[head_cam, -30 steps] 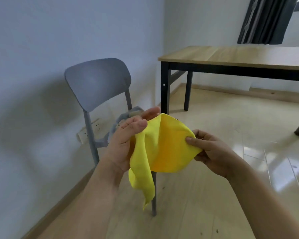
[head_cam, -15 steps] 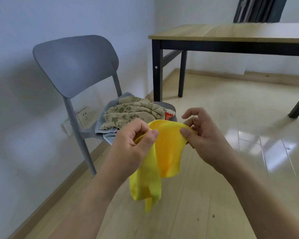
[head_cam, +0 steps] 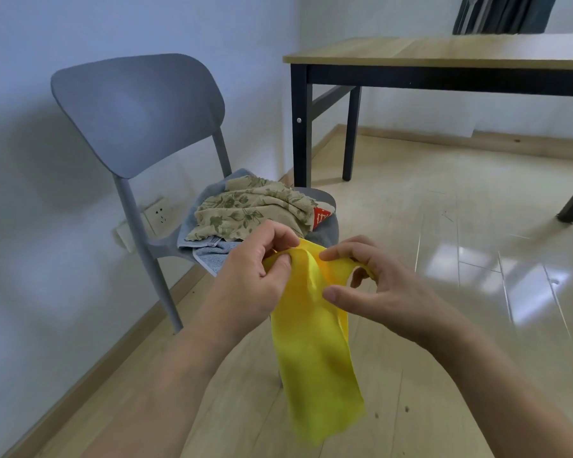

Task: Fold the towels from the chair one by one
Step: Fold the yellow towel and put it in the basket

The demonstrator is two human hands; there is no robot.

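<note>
A yellow towel (head_cam: 315, 352) hangs in the air in front of me as a long narrow strip. My left hand (head_cam: 258, 276) pinches its top edge between thumb and fingers. My right hand (head_cam: 374, 282) pinches the same top edge just to the right, the two hands close together. Behind them stands a grey chair (head_cam: 136, 114) with a pile on its seat: a beige floral towel (head_cam: 248, 209) on top, a blue-grey towel (head_cam: 209, 256) under it and a red-and-white piece (head_cam: 321, 215) at the right.
A wooden table with black legs (head_cam: 444, 57) stands at the back right. The chair is close to the white wall, which has a socket (head_cam: 158, 211) low down. Light wooden floor (head_cam: 460, 242) stretches right of the chair and below my hands.
My hands came closer together at the towel's top edge. The yellow towel went from a loose, bunched sheet to a long hanging strip. The view dropped toward the chair seat.
</note>
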